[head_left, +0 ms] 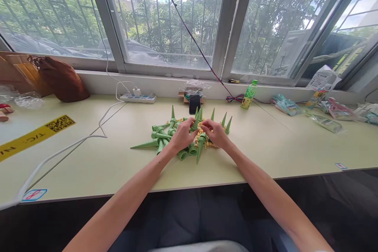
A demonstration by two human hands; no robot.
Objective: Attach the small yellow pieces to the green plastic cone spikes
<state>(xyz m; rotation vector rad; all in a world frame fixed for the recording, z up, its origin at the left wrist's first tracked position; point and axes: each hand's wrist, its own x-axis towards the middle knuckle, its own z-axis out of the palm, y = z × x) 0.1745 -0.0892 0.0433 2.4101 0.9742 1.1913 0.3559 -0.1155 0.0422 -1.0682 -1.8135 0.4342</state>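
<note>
Green plastic plant watering spikes lie in a loose pile on the table, several of them standing point up. My left hand is closed around a green spike whose tip points upward. Just to its right, my right hand has its thumb and fingertips pinched together near that spike. Whatever sits in this pinch is too small to make out. Small yellowish parts are scattered beneath and between both hands. In front of the right wrist, another green spike lies with its point toward me.
Behind the pile, a dark phone leans on a small box. A green drink bottle stands back right, with plastic-wrapped items beyond. A power strip and its white cable lie left, near a brown bag.
</note>
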